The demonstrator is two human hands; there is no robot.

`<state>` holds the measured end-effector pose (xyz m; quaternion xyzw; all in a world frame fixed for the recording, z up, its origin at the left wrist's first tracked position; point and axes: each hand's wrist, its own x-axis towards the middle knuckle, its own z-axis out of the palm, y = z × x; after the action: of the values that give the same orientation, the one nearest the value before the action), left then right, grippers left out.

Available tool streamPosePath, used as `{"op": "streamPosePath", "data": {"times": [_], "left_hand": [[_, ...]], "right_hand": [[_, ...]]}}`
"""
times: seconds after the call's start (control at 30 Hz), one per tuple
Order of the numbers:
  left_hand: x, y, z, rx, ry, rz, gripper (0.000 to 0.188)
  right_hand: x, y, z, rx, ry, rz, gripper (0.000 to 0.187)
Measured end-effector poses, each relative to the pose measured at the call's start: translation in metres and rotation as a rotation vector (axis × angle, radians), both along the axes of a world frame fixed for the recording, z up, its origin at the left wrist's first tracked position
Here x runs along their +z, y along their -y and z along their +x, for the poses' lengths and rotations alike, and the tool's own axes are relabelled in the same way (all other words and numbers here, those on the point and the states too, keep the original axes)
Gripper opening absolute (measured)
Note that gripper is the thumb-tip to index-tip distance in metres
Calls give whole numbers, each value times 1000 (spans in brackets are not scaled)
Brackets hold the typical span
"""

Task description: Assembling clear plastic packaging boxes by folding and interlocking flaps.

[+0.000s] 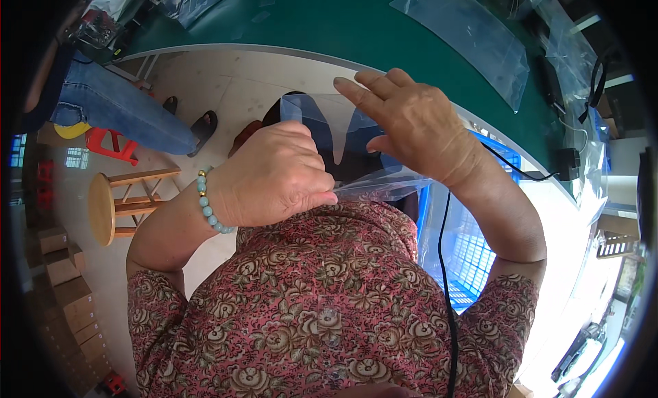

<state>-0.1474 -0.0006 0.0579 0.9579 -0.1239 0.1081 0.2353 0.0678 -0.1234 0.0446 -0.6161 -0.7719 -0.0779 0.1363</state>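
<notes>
My left hand (271, 175), with a beaded bracelet at its wrist, is closed on a clear plastic bag (317, 115). The bag spreads out between my two hands, above my lap and just in front of the table edge. My right hand (425, 127) is over the bag's right side, its fingers stretched out and its thumb apart from them. Whether the right palm touches the plastic cannot be seen.
Ahead stands a green table (329, 21), with another flat clear bag (473, 45) on it. A blue plastic crate (469, 261) is beside my right side, a black cable (442, 240) passing near it. Left are a wooden stool (101, 209) and a person's jeans-clad leg (130, 110).
</notes>
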Motion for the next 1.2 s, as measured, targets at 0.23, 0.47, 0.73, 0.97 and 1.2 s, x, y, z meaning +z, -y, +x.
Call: {"op": "streamPosePath", "data": {"times": [0.23, 0.47, 0.73, 0.97, 1.2], "left_hand": [[15, 5, -3, 1, -318, 132, 27], [17, -5, 35, 193, -700, 32, 21], [1, 4, 77, -184, -1221, -112, 59], [-6, -5, 89, 35, -917, -60, 40], [6, 3, 91, 138, -388, -126, 15]], "right_hand": [[-16, -16, -8, -58, 436, -57, 85], [-24, -7, 12, 227, -12, 195, 56], [-7, 4, 35, 45, -316, 132, 22], [-4, 14, 59, -137, -563, -107, 21], [-7, 6, 91, -252, -818, -216, 27]]}}
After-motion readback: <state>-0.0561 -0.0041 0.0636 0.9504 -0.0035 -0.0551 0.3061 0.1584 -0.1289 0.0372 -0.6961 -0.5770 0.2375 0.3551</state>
